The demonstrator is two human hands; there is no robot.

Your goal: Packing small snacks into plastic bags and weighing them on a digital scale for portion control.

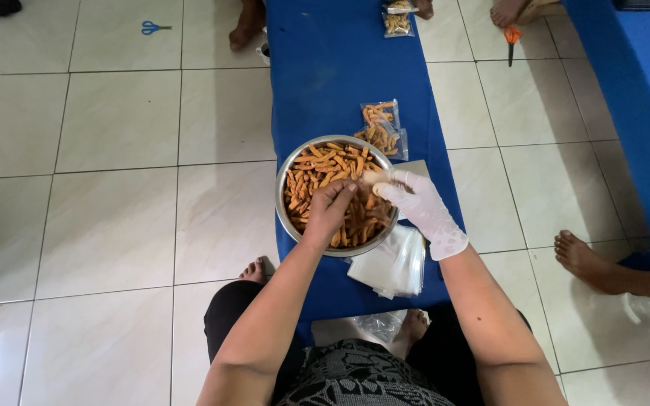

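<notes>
My bare left hand (330, 208) pinching snack sticks (317, 169) in steel bowl (286, 177), my gloved right hand (415, 207) clamped on small bag (376, 180), blue worktop (340, 68), stacked empty bags (396, 263) beside bowl.

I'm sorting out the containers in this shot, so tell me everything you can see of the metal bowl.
The metal bowl is round, shiny and silver-coloured, like steel, with a thin rolled rim. It stands upright on the blue cloth, next to a stack of clear plastic bags. It is filled with orange-brown snack sticks. The bare left hand reaches into it, and the white-gloved right hand is over its right rim, hiding that part.
</notes>
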